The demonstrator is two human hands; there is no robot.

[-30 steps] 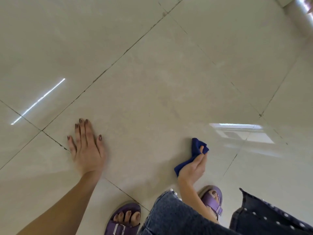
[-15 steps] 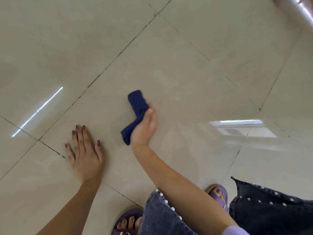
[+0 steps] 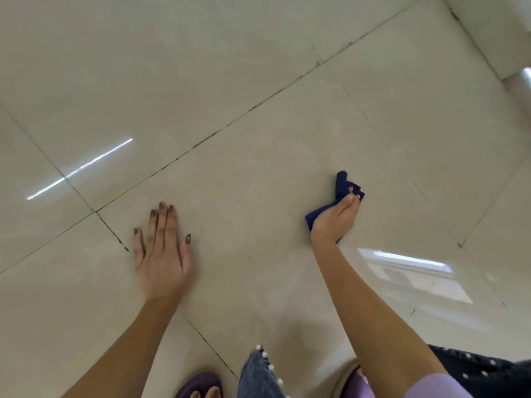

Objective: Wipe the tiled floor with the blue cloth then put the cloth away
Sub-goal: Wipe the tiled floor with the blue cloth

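A crumpled dark blue cloth (image 3: 342,186) is pressed against the glossy beige tiled floor (image 3: 258,116), right of centre. My right hand (image 3: 334,219) is closed around it from behind, with cloth ends sticking out above the fingers and to the left of the wrist. My left hand (image 3: 162,251) lies flat on the floor to the left, palm down, fingers together and pointing away from me, holding nothing.
Dark grout lines (image 3: 250,109) cross the floor diagonally. My purple sandals (image 3: 198,384) and pearl-studded jeans (image 3: 261,374) fill the bottom edge. A pale wall base (image 3: 494,33) runs along the top right corner. Light reflections shine on the tiles.
My right hand has swept the cloth from the middle of the tile, near my left hand, out to the right. The left hand has stayed planted on the floor.
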